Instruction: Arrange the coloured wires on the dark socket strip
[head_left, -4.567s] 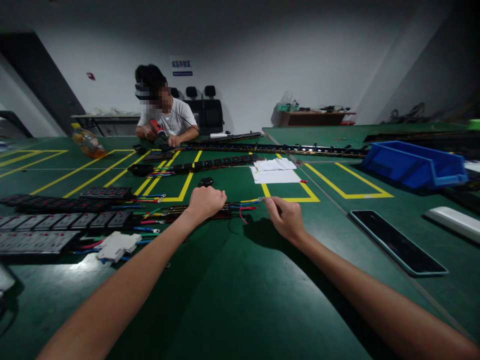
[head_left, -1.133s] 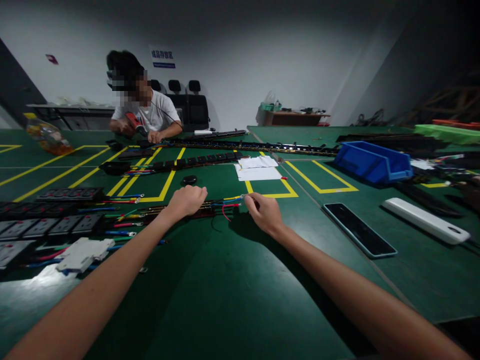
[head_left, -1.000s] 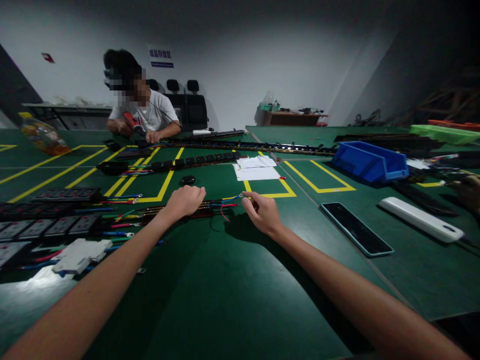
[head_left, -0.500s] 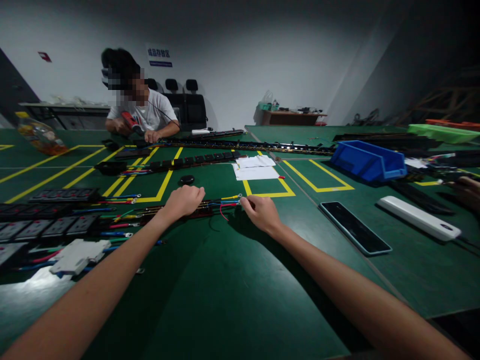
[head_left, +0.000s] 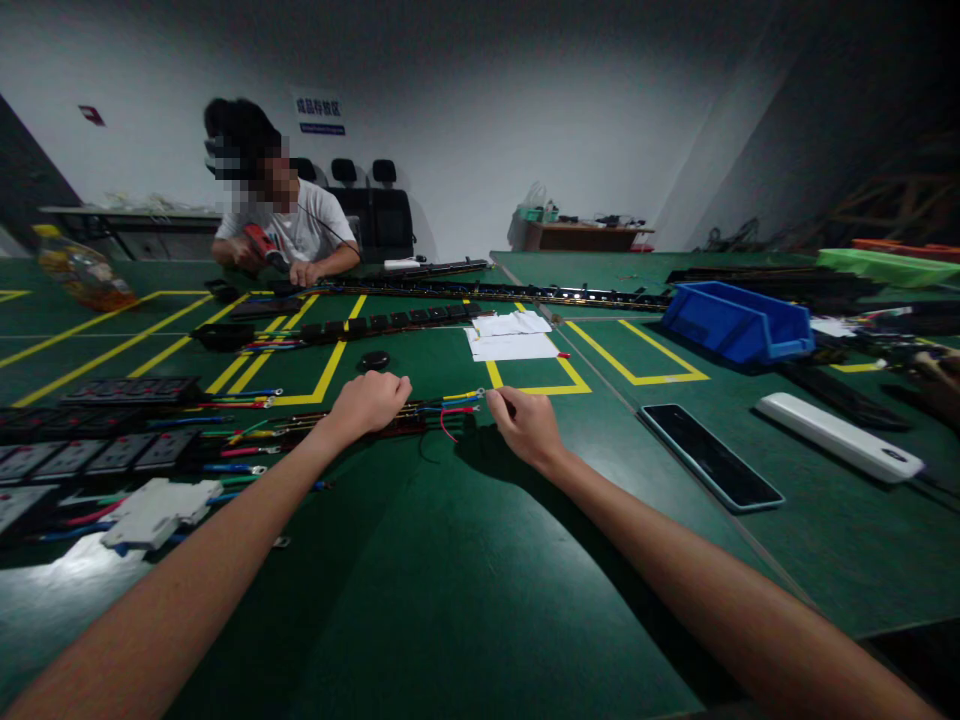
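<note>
My left hand (head_left: 373, 402) is closed around a bundle of wires (head_left: 300, 424) low over the green table, with the wires showing on both sides of the fist. To its right the wire ends fan out in yellow, blue and red sleeves (head_left: 459, 400) tipped with metal ring lugs. A thin red wire (head_left: 448, 428) curls down below them. My right hand (head_left: 523, 424) has its thumb and forefinger pinched just right of the lugs, with a small gap between. Whatever those fingertips may hold is hidden.
Black socket strips (head_left: 97, 455) with lugged wires and a white plastic part (head_left: 161, 512) lie left. A phone (head_left: 709, 455), a white bar-shaped device (head_left: 836, 437) and a blue bin (head_left: 735, 322) are right. Papers (head_left: 514, 340) lie ahead. Across the table, a person holds a red power tool (head_left: 264, 245).
My right hand has shifted slightly right, away from the lugs, and a gap now shows there. My left hand stays almost in place on the wires.
</note>
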